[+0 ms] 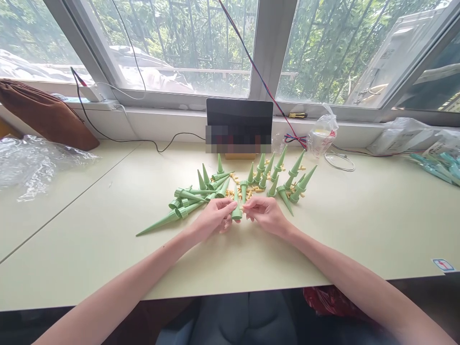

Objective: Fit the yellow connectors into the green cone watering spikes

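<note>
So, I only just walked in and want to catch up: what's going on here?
A person at a pale table holds one green cone in the left hand, while the right hand pinches what looks like a small yellow piece against it. More cones lie piled to the left; others stand behind, among scattered yellow bits.

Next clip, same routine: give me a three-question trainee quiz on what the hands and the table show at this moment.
1. True or false: the left hand has its fingers on a green cone whose tip points away from the person.
2. Multiple choice: the dark tablet is A) propped upright behind the cone pile; B) lying flat near the front edge; C) on the person's lap.
3. Fill in: small ___-coloured pieces lie among the cones.
Key: 1 true; 2 A; 3 yellow.
</note>
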The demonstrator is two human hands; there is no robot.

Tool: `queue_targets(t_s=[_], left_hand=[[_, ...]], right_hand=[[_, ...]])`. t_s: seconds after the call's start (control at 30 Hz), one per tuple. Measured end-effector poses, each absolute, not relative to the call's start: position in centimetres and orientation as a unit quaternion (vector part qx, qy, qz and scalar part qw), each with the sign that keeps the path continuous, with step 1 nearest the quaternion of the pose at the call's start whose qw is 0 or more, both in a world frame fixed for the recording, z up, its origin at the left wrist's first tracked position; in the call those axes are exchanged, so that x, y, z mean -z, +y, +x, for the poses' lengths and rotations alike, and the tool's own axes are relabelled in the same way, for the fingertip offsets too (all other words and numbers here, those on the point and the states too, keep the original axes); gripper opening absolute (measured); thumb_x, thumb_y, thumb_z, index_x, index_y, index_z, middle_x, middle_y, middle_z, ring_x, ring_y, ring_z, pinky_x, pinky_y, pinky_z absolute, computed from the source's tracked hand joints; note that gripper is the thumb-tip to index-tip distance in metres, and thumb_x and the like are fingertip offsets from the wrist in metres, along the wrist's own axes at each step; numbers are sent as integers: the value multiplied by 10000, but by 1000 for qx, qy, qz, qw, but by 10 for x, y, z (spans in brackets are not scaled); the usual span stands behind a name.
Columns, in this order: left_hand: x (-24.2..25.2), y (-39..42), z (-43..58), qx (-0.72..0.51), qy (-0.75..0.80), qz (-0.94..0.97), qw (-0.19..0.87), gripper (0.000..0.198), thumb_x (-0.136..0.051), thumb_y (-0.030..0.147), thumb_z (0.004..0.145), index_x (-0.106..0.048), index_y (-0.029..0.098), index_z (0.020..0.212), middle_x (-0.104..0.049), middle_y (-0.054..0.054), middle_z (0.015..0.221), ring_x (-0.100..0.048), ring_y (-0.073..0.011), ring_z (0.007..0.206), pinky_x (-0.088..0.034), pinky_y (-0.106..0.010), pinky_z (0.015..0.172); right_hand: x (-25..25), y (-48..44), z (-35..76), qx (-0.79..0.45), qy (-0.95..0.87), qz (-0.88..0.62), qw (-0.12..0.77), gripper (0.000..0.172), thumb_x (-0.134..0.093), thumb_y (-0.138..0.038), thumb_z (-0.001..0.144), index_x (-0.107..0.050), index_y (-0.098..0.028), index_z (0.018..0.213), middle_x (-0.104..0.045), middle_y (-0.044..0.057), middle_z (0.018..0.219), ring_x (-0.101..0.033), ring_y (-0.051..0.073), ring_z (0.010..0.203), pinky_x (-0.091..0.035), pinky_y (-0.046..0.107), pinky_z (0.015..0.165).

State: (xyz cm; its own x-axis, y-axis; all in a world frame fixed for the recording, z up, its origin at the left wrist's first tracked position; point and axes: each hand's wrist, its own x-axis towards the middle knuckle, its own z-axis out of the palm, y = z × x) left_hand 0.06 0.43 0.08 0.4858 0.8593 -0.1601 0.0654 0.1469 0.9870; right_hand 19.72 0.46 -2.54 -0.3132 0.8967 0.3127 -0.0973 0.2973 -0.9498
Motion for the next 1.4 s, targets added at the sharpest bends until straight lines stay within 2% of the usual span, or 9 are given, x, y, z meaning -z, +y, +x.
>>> queue_targets(t_s=[0.1, 0.17, 0.27, 0.5, 0.6, 0.83, 1.03, 1.17, 1.4], left_hand=[[2, 6, 0, -298, 396, 506, 706, 372, -679, 506, 823, -569, 151, 836, -567, 0, 617, -393, -48, 404, -296, -175, 388], [1, 5, 1, -305, 395, 521, 693, 363, -677, 501, 825, -556, 158, 814, -547, 14, 609, -423, -57, 414, -323, -182, 398], [-2, 2, 2, -317, 400, 601, 615, 360, -604, 502, 873, -530, 166, 771, -550, 16, 649, -462, -67, 424, -348, -200, 410], [-6, -3, 4, -362, 417, 700, 454, 336, -566, 429, 907, -485, 172, 706, -392, 59, 526, -380, -70, 461, -330, -195, 441], [-6, -1, 2, -344, 414, 692, 482, 368, -557, 438, 914, -467, 172, 677, -392, 61, 502, -371, -64, 431, -306, -195, 430], [0, 8, -4, -292, 401, 551, 671, 312, -660, 449, 845, -585, 154, 776, -408, 65, 496, -359, -61, 404, -273, -188, 398], [-5, 2, -1, -309, 406, 679, 528, 355, -547, 453, 924, -569, 155, 731, -458, 47, 502, -419, -70, 424, -319, -200, 436], [-9, -3, 2, -352, 418, 701, 458, 339, -575, 437, 904, -552, 160, 711, -426, 53, 507, -408, -72, 448, -340, -200, 438], [-4, 7, -5, -298, 404, 631, 592, 327, -612, 451, 883, -616, 147, 761, -472, 41, 474, -407, -69, 406, -325, -190, 401]], right_hand=[[24, 4, 197, -492, -647, -310, 492, 216, -734, -341, 811, -642, -159, 741, -605, 15, 710, -595, 120, 581, -495, 256, 523], [23, 4, 198, -488, -653, -309, 489, 233, -733, -361, 811, -642, -160, 736, -604, 16, 712, -592, 119, 583, -497, 257, 525], [23, 4, 199, -487, -653, -309, 491, 239, -733, -370, 811, -641, -162, 736, -610, 18, 721, -591, 119, 586, -495, 257, 525], [25, 6, 199, -510, -631, -306, 499, 217, -747, -334, 797, -632, -161, 734, -619, 19, 716, -594, 119, 570, -488, 253, 503], [25, 6, 197, -505, -634, -307, 499, 213, -742, -331, 801, -636, -160, 731, -610, 15, 705, -590, 117, 566, -487, 252, 504], [26, 3, 196, -490, -652, -303, 494, 179, -718, -311, 826, -652, -161, 756, -621, 23, 729, -601, 121, 586, -497, 257, 533], [25, 4, 198, -484, -655, -305, 494, 194, -720, -317, 826, -641, -163, 739, -609, 19, 718, -594, 118, 578, -483, 253, 518], [25, 5, 198, -493, -641, -312, 499, 220, -735, -344, 809, -632, -167, 729, -604, 14, 706, -586, 116, 557, -477, 252, 496], [26, 2, 195, -484, -648, -311, 499, 191, -725, -320, 819, -646, -164, 740, -606, 16, 705, -587, 115, 561, -489, 257, 512]])
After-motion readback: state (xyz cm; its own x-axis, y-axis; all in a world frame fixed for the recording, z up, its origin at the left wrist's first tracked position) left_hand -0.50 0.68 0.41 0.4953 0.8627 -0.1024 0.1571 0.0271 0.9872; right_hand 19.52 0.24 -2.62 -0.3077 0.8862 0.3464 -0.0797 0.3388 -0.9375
